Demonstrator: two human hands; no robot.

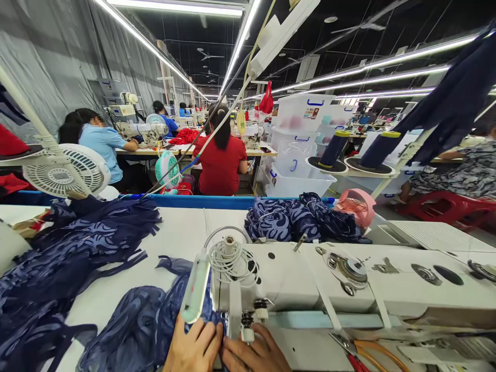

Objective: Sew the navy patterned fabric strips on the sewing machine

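Observation:
Navy lace fabric with a swirling pattern lies bunched on the white table and runs under the head of a white sewing machine. My left hand is on this fabric, left of the needle area, its bent fingers close together and pressing it down. My right hand is just right of it, fingers curled at the fabric's edge below the presser area. The two hands nearly touch. The needle and the cloth beneath my fingers are mostly hidden. A long lamp is by the machine head.
More navy lace pieces are heaped at the left. Tied navy bundles lie behind the machine. Scissors with red and orange handles sit at right. Thread cones stand above. A person in red sits ahead, near plastic bins.

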